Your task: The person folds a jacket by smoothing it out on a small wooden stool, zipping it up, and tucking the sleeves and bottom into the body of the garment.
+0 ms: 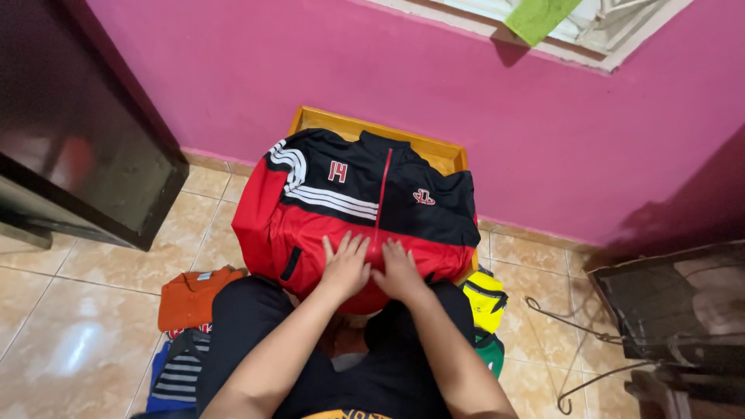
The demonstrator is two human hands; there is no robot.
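A red and black zip jacket [349, 202] with white shoulder stripes lies spread front-up over a small wooden table [434, 153] against the pink wall. My left hand [346, 265] rests flat on the red lower part, just left of the zip, fingers spread. Beside it, my right hand [399, 269] presses flat just right of the zip, its thumb touching the left hand. Neither hand grips the cloth. My knees in black trousers [248, 318] sit under the jacket's near hem.
Folded clothes lie on the tiled floor to my left: an orange shirt [194, 299] and a striped one [177, 376]. A yellow and green item [485, 302] sits at my right knee. A dark cabinet [70, 116] stands left, a wire rack [667, 318] right.
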